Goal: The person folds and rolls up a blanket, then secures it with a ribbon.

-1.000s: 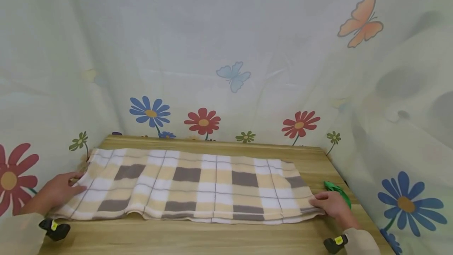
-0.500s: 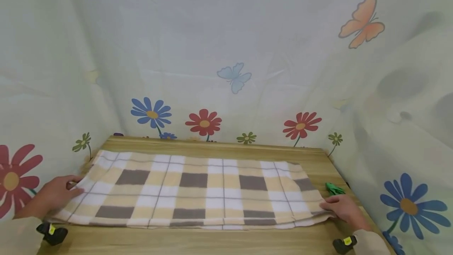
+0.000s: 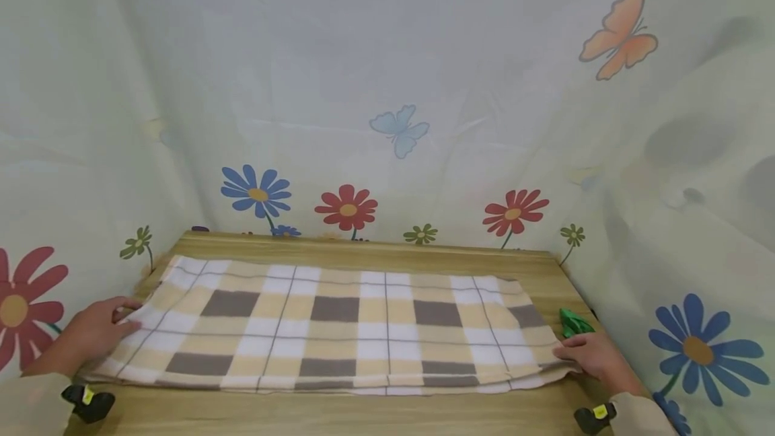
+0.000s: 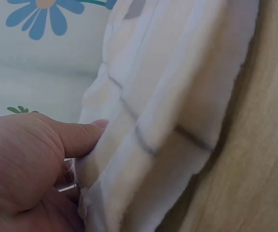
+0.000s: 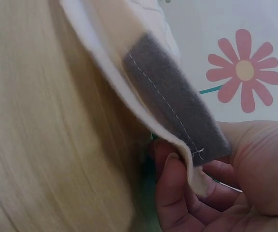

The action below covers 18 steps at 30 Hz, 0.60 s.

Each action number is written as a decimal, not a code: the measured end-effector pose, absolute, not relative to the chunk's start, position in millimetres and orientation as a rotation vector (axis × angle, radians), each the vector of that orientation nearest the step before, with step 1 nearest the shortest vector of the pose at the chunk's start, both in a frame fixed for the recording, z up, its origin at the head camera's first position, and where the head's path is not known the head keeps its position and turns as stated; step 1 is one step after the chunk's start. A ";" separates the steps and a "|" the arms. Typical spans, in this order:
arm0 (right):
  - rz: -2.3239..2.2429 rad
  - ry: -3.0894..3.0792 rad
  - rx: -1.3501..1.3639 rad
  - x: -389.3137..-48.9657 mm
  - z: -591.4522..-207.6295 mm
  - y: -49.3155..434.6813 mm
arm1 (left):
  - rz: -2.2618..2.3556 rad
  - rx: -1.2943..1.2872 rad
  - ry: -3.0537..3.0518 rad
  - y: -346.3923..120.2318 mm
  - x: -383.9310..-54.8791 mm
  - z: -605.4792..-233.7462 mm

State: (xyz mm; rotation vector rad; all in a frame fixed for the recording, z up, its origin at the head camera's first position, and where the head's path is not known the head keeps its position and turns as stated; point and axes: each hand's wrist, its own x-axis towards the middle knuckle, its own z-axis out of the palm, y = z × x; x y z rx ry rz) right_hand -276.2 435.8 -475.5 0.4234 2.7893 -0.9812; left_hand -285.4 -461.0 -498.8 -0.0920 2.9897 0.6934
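A folded plaid fleece blanket (image 3: 375,328) in white, cream and grey-brown lies lengthwise across the wooden table. My left hand (image 3: 99,332) pinches its left end near the front; in the left wrist view the thumb (image 4: 83,137) lies on the cloth and the other fingers are partly hidden beneath it. At the front right corner my right hand (image 3: 596,355) grips the layered edge. The right wrist view shows fingers curled under a stitched hem (image 5: 170,108), with the layers slightly parted and raised off the wood.
A crumpled shiny green item (image 3: 574,321) lies beyond my right hand, near the table's right edge. Bare wood of the table (image 3: 339,416) runs along the front. A curtain (image 3: 303,86) printed with flowers and butterflies encloses the back and sides.
My right hand has moved to the right with the blanket's corner, and the blanket is drawn wider. The raised wave in its front edge has flattened. My left hand has shifted only slightly.
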 end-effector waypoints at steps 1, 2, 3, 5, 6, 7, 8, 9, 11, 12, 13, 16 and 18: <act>-0.975 2.793 0.425 -276.3 -475.6 435.2 | 0.695 -0.093 2.992 -461.0 -284.7 -498.1; -0.981 2.797 0.418 -276.7 -476.7 435.3 | 0.697 -0.100 2.985 -460.1 -283.9 -497.2; -0.983 2.801 0.412 -277.0 -477.5 435.0 | 0.693 -0.096 2.991 -459.9 -283.3 -497.4; -0.978 2.808 0.410 -277.6 -478.5 434.7 | 0.692 -0.102 2.988 -459.2 -282.5 -497.9; -0.986 2.805 0.419 -277.8 -479.0 434.6 | 0.695 -0.100 2.983 -458.6 -282.0 -497.9; -0.986 2.805 0.425 -277.9 -479.5 434.7 | 0.693 -0.097 2.980 -458.0 -281.4 -497.9; -0.990 2.806 0.425 -278.3 -479.9 434.9 | 0.684 -0.092 2.982 -457.6 -281.0 -498.1; -0.979 2.807 0.433 -278.2 -479.3 434.6 | 0.674 -0.081 2.992 -457.8 -280.8 -498.4; -0.955 2.807 0.447 -278.2 -478.4 434.6 | 0.653 -0.047 3.006 -456.8 -280.0 -497.0; -0.945 2.805 0.453 -278.0 -477.9 434.6 | 0.643 -0.034 3.007 -455.9 -279.8 -495.6; -0.932 2.804 0.454 -277.8 -477.5 434.8 | 0.629 -0.017 3.019 -455.1 -279.4 -494.9; -0.896 2.793 0.457 -277.0 -476.2 436.4 | 0.614 0.024 3.038 -452.6 -279.3 -493.6; -0.877 2.790 0.452 -276.0 -476.5 438.8 | 0.625 0.025 3.031 -450.9 -279.7 -493.9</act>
